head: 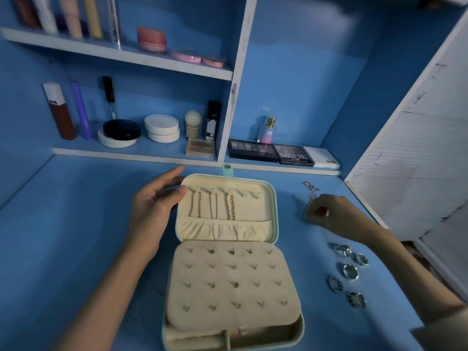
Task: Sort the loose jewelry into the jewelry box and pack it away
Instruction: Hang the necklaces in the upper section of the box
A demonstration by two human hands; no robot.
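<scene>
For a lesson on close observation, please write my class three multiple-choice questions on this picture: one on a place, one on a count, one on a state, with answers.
1. Where do the silver rings lie, relative to the jewelry box?
A) inside it
B) behind it
C) on the table to its right

2. How many gold chains hang in the lid?
A) three
B) one
C) six

3. What is the right hand doing?
A) lying flat on the table
B) pinching a silver chain
C) holding a ring

Answers:
1 C: the rings sit in a loose group on the blue surface, apart from the box.
2 A: three chains hang from the lid's hooks into the pocket.
3 B: its fingertips close on the silver chain right of the box.
</scene>
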